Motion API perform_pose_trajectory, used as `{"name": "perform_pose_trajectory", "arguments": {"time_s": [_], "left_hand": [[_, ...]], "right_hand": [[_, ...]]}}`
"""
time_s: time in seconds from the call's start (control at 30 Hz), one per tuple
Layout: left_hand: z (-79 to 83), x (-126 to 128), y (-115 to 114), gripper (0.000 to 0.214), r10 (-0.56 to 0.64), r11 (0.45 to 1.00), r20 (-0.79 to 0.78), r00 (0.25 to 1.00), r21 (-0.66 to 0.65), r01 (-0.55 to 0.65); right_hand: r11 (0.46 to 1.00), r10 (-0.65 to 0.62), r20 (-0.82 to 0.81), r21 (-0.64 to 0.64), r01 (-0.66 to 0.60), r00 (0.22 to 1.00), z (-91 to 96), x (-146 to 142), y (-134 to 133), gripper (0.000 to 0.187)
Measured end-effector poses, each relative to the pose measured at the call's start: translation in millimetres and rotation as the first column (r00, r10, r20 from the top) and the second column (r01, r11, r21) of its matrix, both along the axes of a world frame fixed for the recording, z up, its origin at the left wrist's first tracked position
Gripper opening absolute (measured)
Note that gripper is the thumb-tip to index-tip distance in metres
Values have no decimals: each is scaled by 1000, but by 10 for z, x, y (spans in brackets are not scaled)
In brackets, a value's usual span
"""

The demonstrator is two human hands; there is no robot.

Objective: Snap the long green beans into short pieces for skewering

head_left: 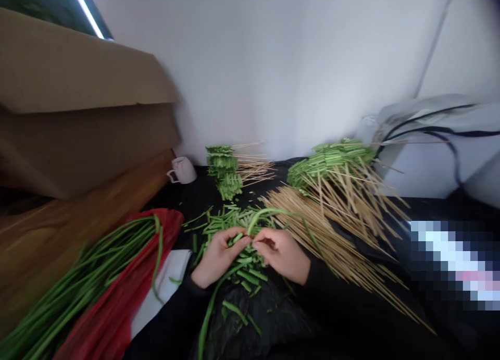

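Nearby, long beans [78, 282] on red bag [117, 302]

Two hands [250, 253], one mug [182, 170], two skewered stacks [224, 170]

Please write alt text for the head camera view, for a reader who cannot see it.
Two bare hands, left hand and right hand, meet over a pile of cut green stem pieces, pinching a long green stem between them. Bare bamboo skewers fan out to the right, skewered green bundles lie behind, and uncut long stems rest on a red bag at left.
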State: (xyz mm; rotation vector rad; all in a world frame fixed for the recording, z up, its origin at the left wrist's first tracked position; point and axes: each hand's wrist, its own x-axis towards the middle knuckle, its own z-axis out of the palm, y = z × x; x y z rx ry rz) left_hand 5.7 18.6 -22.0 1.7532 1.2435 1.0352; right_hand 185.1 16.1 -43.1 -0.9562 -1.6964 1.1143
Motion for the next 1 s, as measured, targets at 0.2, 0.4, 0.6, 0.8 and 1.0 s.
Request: {"name": "perform_pose_trajectory", "arguments": {"time_s": [0.2,0.4,0.6,0.8,1.0], "left_hand": [[15,-25,72,19,-39,999,-150,988,-11,38],[65,-64,29,32,-108,942,150,983,-301,149],[225,-256,17,33,111,894,622,775,-404,196],[154,-271,63,31,168,908,528,833,-412,78],[-71,-228,112,34,-27,959,167,986,-274,73]], "right_hand": [[934,-191,96,325,151,977,4,-21,36,11],[920,-319,104,271,282,942,23,121,227,10],[914,-365,124,240,329,923,-98,225,394,9],[958,-240,75,178,224,968,21,172,288,31],[974,19,-334,-207,-93,942,217,140,188,40]]}}
